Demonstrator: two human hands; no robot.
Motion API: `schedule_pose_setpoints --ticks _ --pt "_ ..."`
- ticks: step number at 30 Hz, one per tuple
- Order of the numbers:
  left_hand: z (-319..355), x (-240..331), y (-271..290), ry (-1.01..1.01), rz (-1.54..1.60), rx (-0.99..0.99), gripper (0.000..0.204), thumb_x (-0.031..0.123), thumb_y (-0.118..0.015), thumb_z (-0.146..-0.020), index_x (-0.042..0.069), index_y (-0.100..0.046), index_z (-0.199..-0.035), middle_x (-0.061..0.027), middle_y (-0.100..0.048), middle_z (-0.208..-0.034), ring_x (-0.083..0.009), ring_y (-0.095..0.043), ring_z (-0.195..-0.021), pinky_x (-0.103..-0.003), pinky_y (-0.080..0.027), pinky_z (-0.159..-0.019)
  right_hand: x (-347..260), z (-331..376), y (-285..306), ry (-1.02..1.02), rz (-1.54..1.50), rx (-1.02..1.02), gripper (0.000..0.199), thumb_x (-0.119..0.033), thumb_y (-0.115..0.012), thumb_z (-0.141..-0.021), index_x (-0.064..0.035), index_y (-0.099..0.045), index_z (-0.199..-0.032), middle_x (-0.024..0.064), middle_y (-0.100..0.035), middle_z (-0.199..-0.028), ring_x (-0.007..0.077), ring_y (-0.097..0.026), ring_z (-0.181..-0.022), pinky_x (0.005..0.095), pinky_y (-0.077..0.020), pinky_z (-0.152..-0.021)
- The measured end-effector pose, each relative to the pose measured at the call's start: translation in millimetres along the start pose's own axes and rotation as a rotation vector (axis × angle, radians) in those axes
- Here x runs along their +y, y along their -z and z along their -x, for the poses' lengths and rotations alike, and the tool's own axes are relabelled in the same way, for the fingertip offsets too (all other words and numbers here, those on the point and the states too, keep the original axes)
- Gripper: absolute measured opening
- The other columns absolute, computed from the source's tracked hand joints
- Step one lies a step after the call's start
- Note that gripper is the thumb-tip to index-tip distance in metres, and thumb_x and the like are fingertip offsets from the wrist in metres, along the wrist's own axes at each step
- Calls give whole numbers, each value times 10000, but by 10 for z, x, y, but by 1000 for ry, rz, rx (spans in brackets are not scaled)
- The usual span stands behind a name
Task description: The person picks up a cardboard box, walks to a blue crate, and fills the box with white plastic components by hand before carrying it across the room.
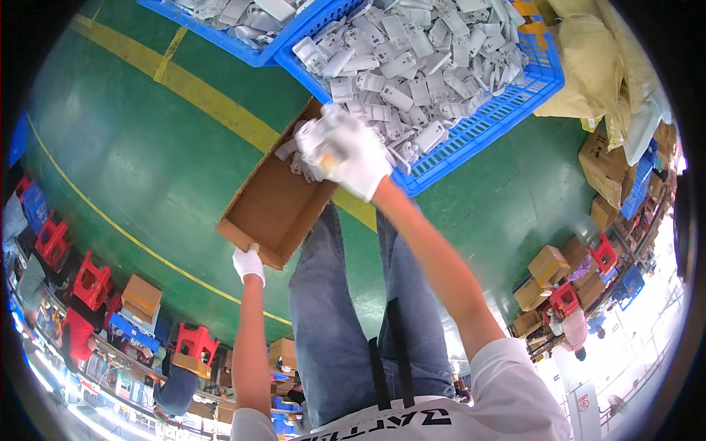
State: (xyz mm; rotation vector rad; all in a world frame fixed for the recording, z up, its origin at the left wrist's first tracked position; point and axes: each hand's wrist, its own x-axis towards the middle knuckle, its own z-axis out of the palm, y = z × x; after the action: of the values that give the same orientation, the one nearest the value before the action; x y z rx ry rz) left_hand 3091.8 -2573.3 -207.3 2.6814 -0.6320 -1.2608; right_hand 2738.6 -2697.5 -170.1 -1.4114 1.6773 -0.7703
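Note:
My left hand (248,263), in a white glove, grips the near end of a long open cardboard box (273,192). A few white plastic parts (298,163) lie at the far end of that box. Above this end is my right hand (351,156), also gloved and somewhat blurred, closed around several white plastic parts (318,136). Just beyond, a blue plastic crate (471,140) is heaped with similar small white parts (397,62). Their exact kind is hard to make out.
A second blue crate (254,55) of white parts adjoins at the far left. The green floor (147,147) carries yellow lines. Large tan sacks (581,70) stand at the far right. Red stools (92,281), cartons (548,266) and other people line the room's sides.

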Motion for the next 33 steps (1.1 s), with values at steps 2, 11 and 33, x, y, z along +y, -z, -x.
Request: schedule_pose_setpoints --ticks 2,11,33 --pt "-45 25 -30 31 23 -19 284 28 -611 -823 -36 -606 -1100 -118 -663 -966 -222 -633 -798 -365 -519 -671 -165 169 -311 -94 241 -307 365 -283 -694 -656 -114 -662 -979 159 -581 -1104 358 -522 -1122 430 -434 -950" --pt "-164 143 62 -31 -56 -39 276 51 -607 -843 -42 -611 -1103 -120 -667 -997 -219 -630 -835 -340 -494 -734 510 -98 -291 -29 118 168 349 -117 -622 -732 -56 -603 -1075 177 -577 -1138 354 -505 -1126 421 -403 -978" --pt "-59 578 -85 80 54 -111 359 14 -582 -857 -4 -543 -1214 -94 -624 -1081 -205 -615 -889 -351 -524 -712 1616 -275 -104 -730 -697 -125 350 -347 -510 -924 -91 -585 -1150 18 -582 -1116 146 -526 -1034 280 -396 -894"
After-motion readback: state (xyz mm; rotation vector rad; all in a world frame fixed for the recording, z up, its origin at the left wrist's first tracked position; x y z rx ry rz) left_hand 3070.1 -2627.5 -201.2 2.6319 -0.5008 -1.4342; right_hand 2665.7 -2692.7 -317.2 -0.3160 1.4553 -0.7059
